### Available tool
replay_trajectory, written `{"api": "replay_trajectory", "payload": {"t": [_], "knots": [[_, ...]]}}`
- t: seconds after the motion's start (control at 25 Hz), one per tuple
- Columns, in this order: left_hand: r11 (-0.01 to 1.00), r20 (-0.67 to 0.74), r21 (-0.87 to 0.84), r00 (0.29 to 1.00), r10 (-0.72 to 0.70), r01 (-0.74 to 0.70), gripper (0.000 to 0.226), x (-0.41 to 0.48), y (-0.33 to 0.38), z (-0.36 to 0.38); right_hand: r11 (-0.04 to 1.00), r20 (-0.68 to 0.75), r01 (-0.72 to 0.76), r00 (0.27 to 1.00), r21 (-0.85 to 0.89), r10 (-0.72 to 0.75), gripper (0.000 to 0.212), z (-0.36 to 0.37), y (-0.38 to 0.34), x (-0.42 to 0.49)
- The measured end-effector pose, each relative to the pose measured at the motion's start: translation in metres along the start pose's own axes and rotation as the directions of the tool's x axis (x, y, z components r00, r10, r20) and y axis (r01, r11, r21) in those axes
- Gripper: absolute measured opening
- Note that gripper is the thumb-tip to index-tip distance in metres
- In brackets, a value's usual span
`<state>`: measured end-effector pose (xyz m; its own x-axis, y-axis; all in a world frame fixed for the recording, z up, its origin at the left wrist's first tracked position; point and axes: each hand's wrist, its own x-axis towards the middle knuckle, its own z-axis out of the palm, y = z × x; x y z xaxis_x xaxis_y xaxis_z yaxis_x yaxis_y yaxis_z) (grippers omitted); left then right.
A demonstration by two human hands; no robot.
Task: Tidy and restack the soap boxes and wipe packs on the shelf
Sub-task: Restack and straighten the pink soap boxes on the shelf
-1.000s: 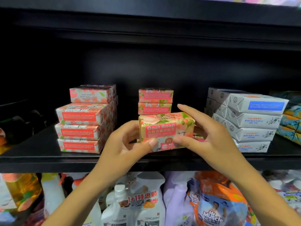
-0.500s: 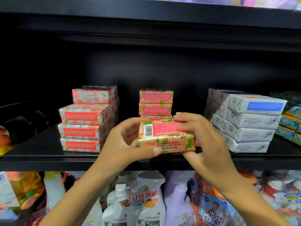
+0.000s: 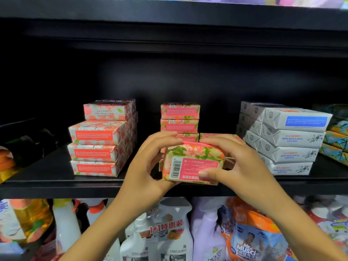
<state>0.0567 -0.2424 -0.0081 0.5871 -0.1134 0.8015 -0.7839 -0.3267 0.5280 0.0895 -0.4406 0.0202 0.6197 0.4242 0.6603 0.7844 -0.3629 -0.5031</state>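
Fingers (image 3: 165,137) of left hand (image 3: 145,166) and right hand (image 3: 241,166) clasp the floral soap box (image 3: 194,155) at the shelf (image 3: 47,176) front. I note the matching stack (image 3: 179,117) directly behind it, orange boxes (image 3: 98,147) to its left, white boxes (image 3: 290,140) to its right.

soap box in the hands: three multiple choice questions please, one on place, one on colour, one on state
1. Where is the stack of white boxes from the held soap box?
A) to its left
B) to its right
C) under it

2. The label on the top white box is:
A) blue
B) green
C) yellow

3. The held soap box is:
A) gripped by two hands
B) gripped by one hand
C) lying free

Answers:
1 B, the white stack stands at the right of the view.
2 A, a blue panel shows on its front.
3 A, the left hand and right hand both grip it.
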Motion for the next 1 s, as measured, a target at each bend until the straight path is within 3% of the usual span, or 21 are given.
{"api": "replay_trajectory", "payload": {"t": [0.12, 0.28, 0.48, 0.6, 0.8, 0.92, 1.0], "knots": [[0.979, 0.054, -0.090, 0.982, -0.179, 0.184, 0.082, -0.003, 0.000, -0.001, 0.992, -0.106, 0.115, 0.987, -0.058, -0.120, 0.048, 0.005, -0.002, -0.006], [0.910, 0.036, -0.242, 0.941, -0.337, 0.336, 0.068, -0.005, 0.003, 0.002, 0.934, -0.226, 0.267, 0.920, -0.239, -0.321, 0.043, 0.015, 0.002, -0.011], [0.896, 0.026, -0.323, 0.949, -0.314, 0.305, 0.059, -0.003, 0.008, 0.008, 0.864, -0.232, 0.342, 0.867, -0.369, -0.441, 0.049, 0.018, 0.009, -0.010], [0.908, 0.013, -0.326, 0.962, -0.274, 0.263, 0.060, -0.003, 0.005, 0.008, 0.849, -0.137, 0.340, 0.895, -0.404, -0.424, 0.049, 0.015, 0.012, -0.010], [0.959, 0.056, -0.225, 0.985, -0.166, 0.174, 0.068, 0.000, 0.004, 0.007, 0.872, 0.059, 0.298, 0.952, -0.388, -0.299, 0.070, 0.003, 0.016, -0.009], [0.989, 0.037, -0.098, 0.993, -0.109, 0.112, 0.070, 0.001, 0.000, 0.011, 0.837, 0.068, 0.319, 0.944, -0.444, -0.324, 0.068, -0.003, 0.017, -0.007], [0.992, -0.052, 0.025, 0.991, -0.125, 0.126, 0.065, -0.001, -0.005, 0.007, 0.830, 0.028, 0.300, 0.945, -0.469, -0.326, 0.069, -0.012, 0.019, -0.003]]}}
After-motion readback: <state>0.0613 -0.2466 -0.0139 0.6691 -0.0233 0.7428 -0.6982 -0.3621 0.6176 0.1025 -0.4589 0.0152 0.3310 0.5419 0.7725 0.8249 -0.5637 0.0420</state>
